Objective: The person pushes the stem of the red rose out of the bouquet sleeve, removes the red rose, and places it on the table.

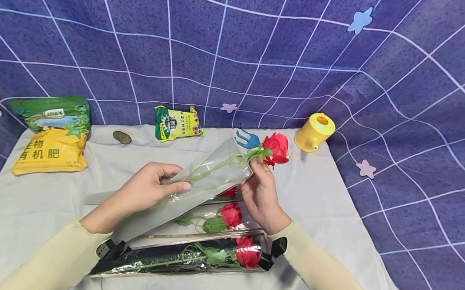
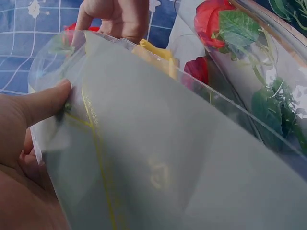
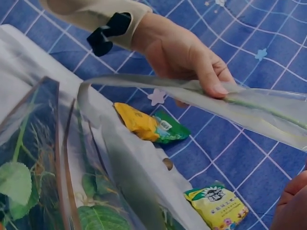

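Note:
A red artificial rose [image 1: 276, 148] lies with its green stem inside a grey-and-clear flower sleeve [image 1: 149, 221], its bloom out past the wide end. My left hand [image 1: 147, 186] pinches the sleeve midway, thumb on the clear front over the stem; the left wrist view shows that thumb [image 2: 50, 100] on the film. At the wide end, my right hand [image 1: 261, 194] holds the rose just below its bloom, fingertips by the leaves. Below the sleeve lie more wrapped roses: one in clear film [image 1: 230, 215], one in a black sleeve [image 1: 248, 252], and another partly hidden.
At the back left stand a green-and-yellow fertilizer bag [image 1: 53, 138] and a brown stone [image 1: 122, 137]. A smaller yellow-green packet [image 1: 179, 124] lies at the back middle. Behind the bloom is a blue hand rake [image 1: 247, 139], with a yellow watering can [image 1: 315, 132] to its right.

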The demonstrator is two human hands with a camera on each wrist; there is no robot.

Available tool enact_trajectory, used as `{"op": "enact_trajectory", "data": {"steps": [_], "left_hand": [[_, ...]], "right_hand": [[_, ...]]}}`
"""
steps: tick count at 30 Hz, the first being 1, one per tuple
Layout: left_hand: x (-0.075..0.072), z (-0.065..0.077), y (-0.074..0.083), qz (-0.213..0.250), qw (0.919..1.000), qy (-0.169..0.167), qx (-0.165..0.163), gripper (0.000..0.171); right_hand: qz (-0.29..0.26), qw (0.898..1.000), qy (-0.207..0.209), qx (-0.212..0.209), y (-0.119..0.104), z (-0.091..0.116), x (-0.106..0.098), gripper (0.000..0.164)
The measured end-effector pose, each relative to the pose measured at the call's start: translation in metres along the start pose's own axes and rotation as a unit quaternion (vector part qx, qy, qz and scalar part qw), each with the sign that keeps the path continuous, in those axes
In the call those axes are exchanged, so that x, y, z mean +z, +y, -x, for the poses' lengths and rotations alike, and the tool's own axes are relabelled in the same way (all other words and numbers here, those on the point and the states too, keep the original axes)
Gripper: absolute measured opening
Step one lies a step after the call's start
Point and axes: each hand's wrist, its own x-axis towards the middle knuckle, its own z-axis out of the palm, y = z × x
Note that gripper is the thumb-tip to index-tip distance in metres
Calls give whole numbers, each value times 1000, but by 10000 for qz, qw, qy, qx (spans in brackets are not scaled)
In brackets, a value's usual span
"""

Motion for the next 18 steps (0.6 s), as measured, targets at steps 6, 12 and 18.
{"op": "enact_trajectory", "data": {"steps": [6, 12, 18], "left_hand": [[-2, 2, 1, 284, 9990, -333, -84, 22], [-3, 2, 2, 570, 9953, -778, -119, 21], [-2, 4, -1, 391, 9932, -1095, -43, 21]], "right_hand": [[-24, 9994, 343, 41, -1, 1, 1, 28], [-8, 9995, 300, -36, -6, -1, -1, 16], [-4, 9991, 314, -301, -27, -9, -14, 15]]}}
